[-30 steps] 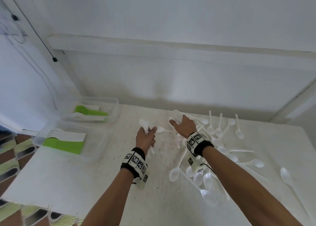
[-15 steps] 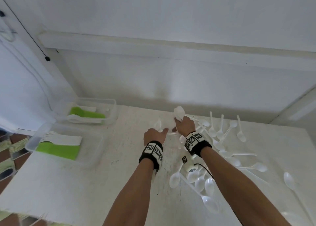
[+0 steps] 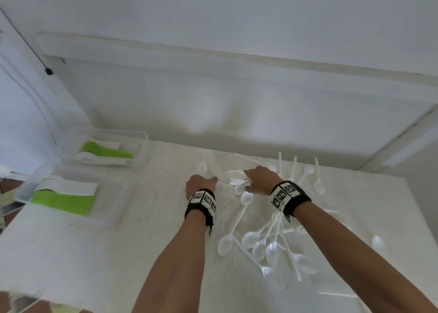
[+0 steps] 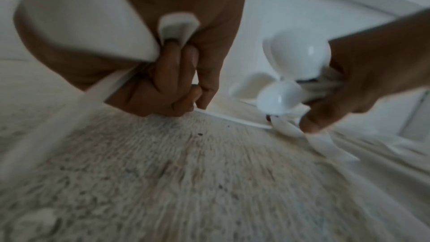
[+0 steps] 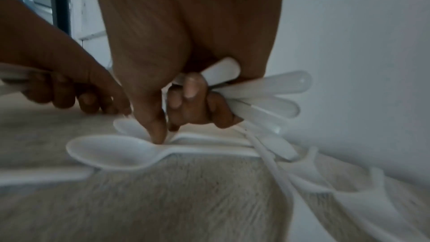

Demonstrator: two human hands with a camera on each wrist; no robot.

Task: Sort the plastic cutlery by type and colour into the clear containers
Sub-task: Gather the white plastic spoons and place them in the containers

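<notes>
Many white plastic spoons (image 3: 260, 246) lie scattered on the white table (image 3: 142, 218). My left hand (image 3: 208, 180) is low on the table with its fingers curled round white spoon handles (image 4: 179, 25), and its fingertips touch the handle of a lying spoon (image 4: 232, 119). Close to its right, my right hand (image 3: 248, 180) grips a fanned bundle of white spoons (image 5: 267, 89). The bundle's bowls (image 4: 298, 56) point towards the left hand. My right thumb (image 5: 158, 132) presses beside a spoon (image 5: 111, 151) lying on the table.
Two clear containers stand at the table's left: the far one (image 3: 142, 142) and the near one (image 3: 23, 189), each with green and white cutlery inside. More white spoons (image 3: 317, 184) lie behind and right of my right hand. A white wall backs the table.
My left hand has moved right and down to the table, close to the right hand. The right hand has lowered its spoon bundle from raised to table level.
</notes>
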